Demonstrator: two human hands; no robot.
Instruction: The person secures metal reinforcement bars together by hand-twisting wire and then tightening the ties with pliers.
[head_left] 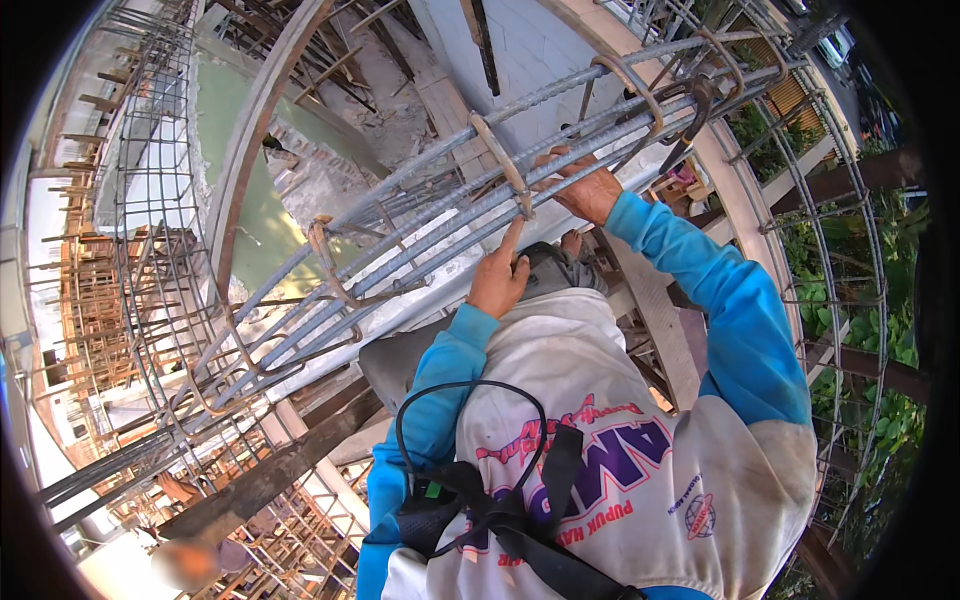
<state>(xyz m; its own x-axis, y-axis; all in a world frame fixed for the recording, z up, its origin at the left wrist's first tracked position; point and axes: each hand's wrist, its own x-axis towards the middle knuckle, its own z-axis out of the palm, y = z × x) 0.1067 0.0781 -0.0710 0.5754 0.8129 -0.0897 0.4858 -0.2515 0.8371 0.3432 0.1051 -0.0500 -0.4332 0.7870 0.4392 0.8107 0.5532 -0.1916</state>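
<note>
A long cage of ribbed steel bars (420,235) runs slantwise in front of me, with bent rusty stirrups around it. My left hand (500,280) is on the near side, its index finger stretched up to the lower end of a stirrup (500,160). The thumb stands apart and the other fingers curl; no tool shows in it. Just right of that stirrup, my right hand (590,190) reaches around a steel bar, with its fingers partly hidden behind the bars. A dark curved metal tool (692,125), perhaps pincers, hangs on the cage further right.
Another stirrup (325,260) sits further left on the cage. Wooden beams (270,465) cross below, with scaffolding poles (95,290) at far left. A drop opens to a rubble-strewn lower level (390,110). More rebar (835,220) stands before green plants at right. A blurred orange shape shows at lower left.
</note>
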